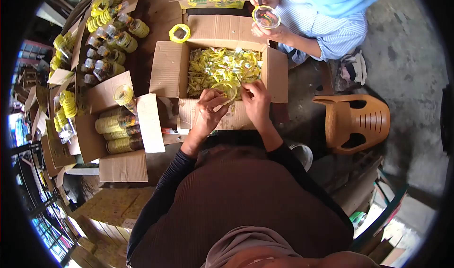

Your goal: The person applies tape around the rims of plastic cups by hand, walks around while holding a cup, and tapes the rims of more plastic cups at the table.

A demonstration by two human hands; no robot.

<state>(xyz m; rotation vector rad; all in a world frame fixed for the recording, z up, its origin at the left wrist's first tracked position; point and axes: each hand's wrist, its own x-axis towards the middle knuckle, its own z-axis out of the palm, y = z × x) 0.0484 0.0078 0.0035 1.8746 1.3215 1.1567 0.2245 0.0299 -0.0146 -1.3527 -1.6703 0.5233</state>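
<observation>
My left hand (213,108) holds a small clear cup with a yellow rim (230,91) over the near edge of an open cardboard box (168,69). Inside that box lie many small yellow and white packets (224,65). My right hand (255,100) is just right of the cup, its fingers pinched together near the rim; what they hold, if anything, is too small to name. A yellow ring-like cup rim (179,33) lies beyond the box's back left corner.
Across the table a co-worker's hands (279,34) hold another clear cup (266,17). Stacked cups (118,126) fill a carton (92,138) at the left, with more stacks (109,50) behind. An orange plastic chair (352,121) is at the right.
</observation>
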